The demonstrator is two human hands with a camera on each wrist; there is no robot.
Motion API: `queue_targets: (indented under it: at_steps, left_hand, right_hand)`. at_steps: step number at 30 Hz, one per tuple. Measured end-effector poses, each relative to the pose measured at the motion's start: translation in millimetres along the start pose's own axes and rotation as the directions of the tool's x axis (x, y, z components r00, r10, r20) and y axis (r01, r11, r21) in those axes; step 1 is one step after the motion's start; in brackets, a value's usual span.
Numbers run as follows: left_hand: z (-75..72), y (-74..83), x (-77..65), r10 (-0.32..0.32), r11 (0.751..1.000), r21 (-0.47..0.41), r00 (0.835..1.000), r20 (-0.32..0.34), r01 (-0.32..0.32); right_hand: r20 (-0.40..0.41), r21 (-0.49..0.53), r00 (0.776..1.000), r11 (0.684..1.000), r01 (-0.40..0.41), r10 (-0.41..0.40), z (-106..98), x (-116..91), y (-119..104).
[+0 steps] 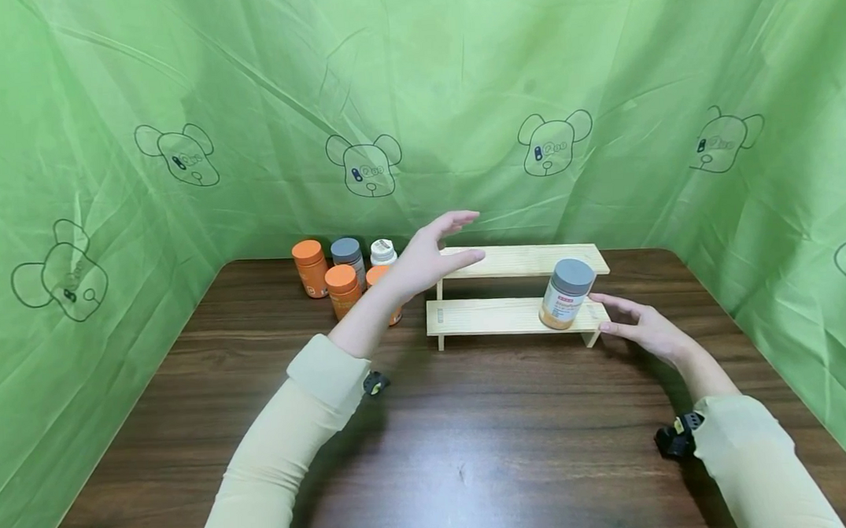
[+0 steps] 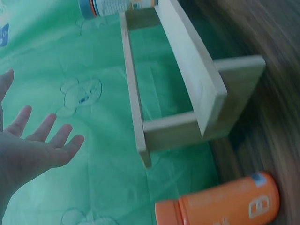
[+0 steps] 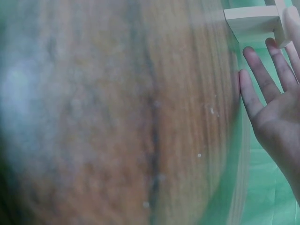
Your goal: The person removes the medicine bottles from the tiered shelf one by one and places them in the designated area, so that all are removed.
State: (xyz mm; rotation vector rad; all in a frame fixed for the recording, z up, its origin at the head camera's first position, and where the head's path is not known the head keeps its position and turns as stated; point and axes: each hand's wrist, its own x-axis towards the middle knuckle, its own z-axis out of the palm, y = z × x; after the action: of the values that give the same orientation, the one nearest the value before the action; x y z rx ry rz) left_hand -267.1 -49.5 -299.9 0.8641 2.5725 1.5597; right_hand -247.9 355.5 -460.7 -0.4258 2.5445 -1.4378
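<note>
A two-tier wooden shelf [image 1: 496, 316] stands on the table, its pale bare ends also showing in the left wrist view. A grey-lidded supplement bottle [image 1: 568, 294], with a white and orange label, stands upright on the lower tier near the right end. My left hand [image 1: 433, 256] hovers near the shelf's upper left, fingers spread and holding nothing. Beside the right end of the lower tier is my right hand [image 1: 642, 329], its fingers loosely extended at the board's edge; whether they touch it I cannot tell. Nothing sits in its palm.
Left of the shelf are several bottles: an orange bottle [image 1: 310, 269] at the far left, another orange bottle [image 1: 343, 291] in front, a grey-lidded bottle [image 1: 348, 255] and a white bottle [image 1: 383, 252]. My left forearm partly covers one more. Green cloth [image 1: 458, 97] surrounds the dark wooden table [image 1: 473, 435].
</note>
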Motion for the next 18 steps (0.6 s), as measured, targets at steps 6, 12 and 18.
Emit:
queue_targets:
  at_steps: [6, 12, 18]
  left_hand:
    - [22.2, 0.6, 8.8, -0.011, 1.000, -0.017, 1.000, 0.010, 0.011]
    - [43.3, -0.6, 17.6, 0.005, 1.000, -0.019, 1.000, 0.011, -0.005]
    - [66.2, -0.9, 26.2, 0.024, 0.999, -0.049, 0.999, 0.027, -0.023]
  right_hand:
    - [0.003, 0.007, 1.000, 1.000, 0.010, -0.010, 0, 1, 0]
    - [0.004, 0.011, 1.000, 1.000, 0.012, -0.012, 0, 1, 0]
    - [-0.001, 0.003, 1.000, 1.000, 0.006, -0.006, 0, 0, -1]
